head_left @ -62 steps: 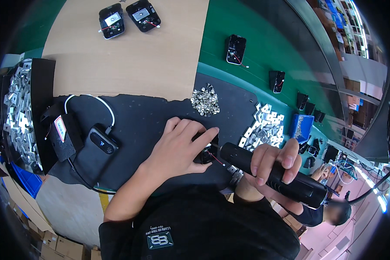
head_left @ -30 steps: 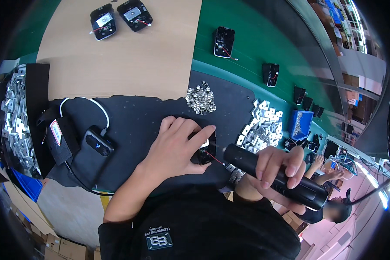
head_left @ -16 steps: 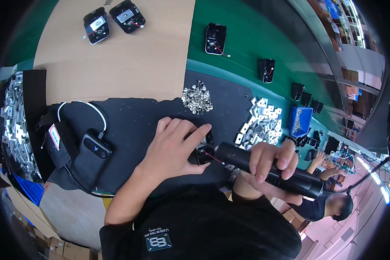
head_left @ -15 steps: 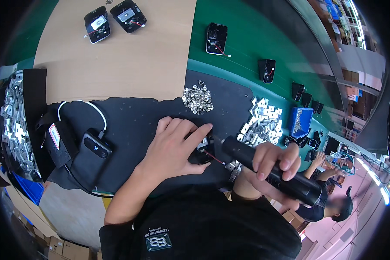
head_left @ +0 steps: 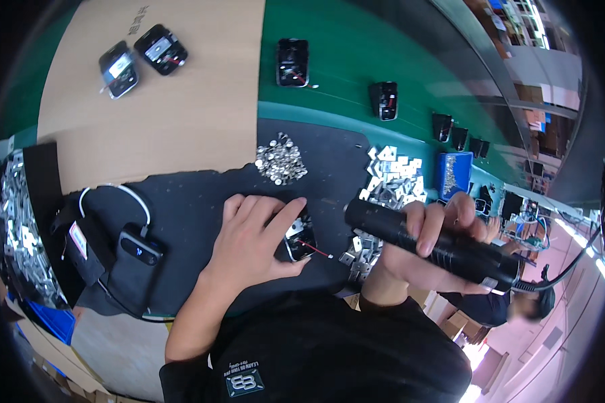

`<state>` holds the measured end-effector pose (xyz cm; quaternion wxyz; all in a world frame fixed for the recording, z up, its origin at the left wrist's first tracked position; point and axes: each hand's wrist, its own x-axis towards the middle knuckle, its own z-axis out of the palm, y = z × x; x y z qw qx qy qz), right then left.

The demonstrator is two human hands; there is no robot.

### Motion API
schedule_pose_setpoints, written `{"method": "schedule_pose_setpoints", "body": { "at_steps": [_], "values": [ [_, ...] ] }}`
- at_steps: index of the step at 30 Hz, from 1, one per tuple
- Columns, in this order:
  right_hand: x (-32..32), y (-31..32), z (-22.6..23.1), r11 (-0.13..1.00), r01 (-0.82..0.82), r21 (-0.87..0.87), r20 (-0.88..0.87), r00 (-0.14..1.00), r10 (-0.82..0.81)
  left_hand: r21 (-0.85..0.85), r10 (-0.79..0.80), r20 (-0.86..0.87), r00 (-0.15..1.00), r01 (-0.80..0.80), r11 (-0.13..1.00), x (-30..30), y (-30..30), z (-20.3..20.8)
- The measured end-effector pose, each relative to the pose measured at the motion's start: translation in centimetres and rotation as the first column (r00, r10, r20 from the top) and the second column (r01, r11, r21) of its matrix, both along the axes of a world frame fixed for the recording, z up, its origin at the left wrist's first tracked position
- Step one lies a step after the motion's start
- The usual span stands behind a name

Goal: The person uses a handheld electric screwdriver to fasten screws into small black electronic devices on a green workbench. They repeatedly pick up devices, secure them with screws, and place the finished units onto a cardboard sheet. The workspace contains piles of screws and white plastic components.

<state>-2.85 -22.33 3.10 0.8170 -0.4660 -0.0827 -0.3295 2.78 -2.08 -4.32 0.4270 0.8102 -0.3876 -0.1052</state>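
Note:
My left hand (head_left: 243, 236) lies on the dark mat with its fingers and thumb wrapped round a small black device housing (head_left: 308, 233). A metal plate and a thin red wire with a white plug show inside the housing. To the right of it, my right hand (head_left: 431, 236) grips a black cylindrical electric screwdriver (head_left: 376, 220), whose cable runs off at the far right. The tool's front end points toward the housing but stands apart from it. A pile of screws (head_left: 280, 161) lies just beyond my left hand.
Metal plates (head_left: 395, 176) are heaped on the mat (head_left: 202, 208), with more in a box (head_left: 42, 174) at left. A power bank (head_left: 141, 245) has a white cable. Similar housings lie on the cardboard (head_left: 161, 121) and green belt (head_left: 343, 67). A co-worker sits at right.
My right hand has drawn the screwdriver back from the housing, and it is held more level. My left hand keeps its hold. The whole view has shifted, so the table appears farther left.

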Motion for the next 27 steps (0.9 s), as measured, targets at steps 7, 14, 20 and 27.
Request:
{"method": "schedule_pose_setpoints", "body": {
  "at_steps": [7,14,20,27],
  "values": [
    [2.2,-5.2,-0.7,0.979,0.124,-0.163,0.091,0.99,-0.11,0.002,-0.006,0.006,1.0,0.006,1.0,0.2,-0.3,0.3],
    [3.4,-6.4,-3.6,0.967,0.199,-0.159,0.042,0.98,-0.195,0.02,-0.029,0.01,1.0,0.029,0.999,0.1,-0.2,0.2],
    [2.1,-5.3,-1.0,0.997,0.068,-0.04,0.05,0.997,-0.066,-0.055,-0.023,0.014,1.0,0.024,0.998,0.5,0.1,1.7],
    [0.6,-2.0,2.7,0.964,-0.225,0.142,0.065,0.974,0.218,-0.199,0.214,0.25,0.944,-0.166,0.966,-0.2,-1.2,1.3]
  ]
}}
